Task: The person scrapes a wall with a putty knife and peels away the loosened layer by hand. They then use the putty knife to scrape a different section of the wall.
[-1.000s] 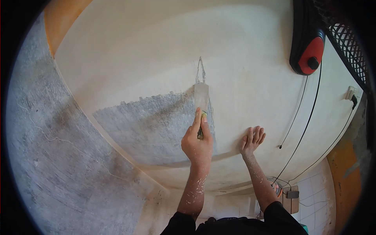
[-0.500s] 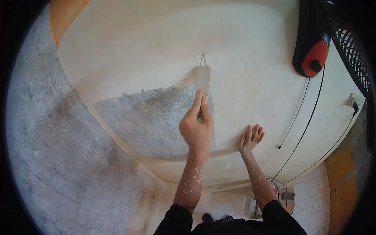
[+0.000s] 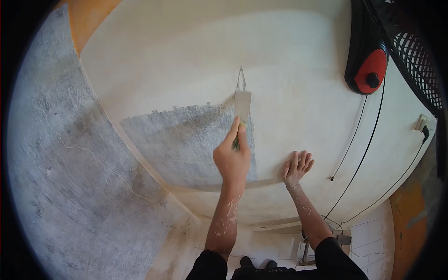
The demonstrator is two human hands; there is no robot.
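Note:
My left hand (image 3: 232, 161) is closed round the handle of a putty knife, its forefinger stretched along the tool. The flat blade (image 3: 242, 103) points up the cream wall (image 3: 298, 93) and lies against it. Just above the blade runs a thin, pointed scraped outline (image 3: 241, 77). Left of the blade, a rough grey patch (image 3: 182, 140) shows where the cream coat is off. Lower right, my right hand (image 3: 297, 169) rests flat on the wall with its fingers apart and holds nothing. Pale flecks dot both forearms.
A black and red wall fan (image 3: 371, 70) hangs at upper right, with cords below it. A plug sits in a wall socket (image 3: 421, 122). The bare grey side wall (image 3: 84, 154) meets the cream wall at left. A small stand (image 3: 308, 254) is on the tiled floor.
My left hand has drawn the putty knife a little down the wall. The thin scraped outline above the blade now shows longer. My right hand stays on the wall.

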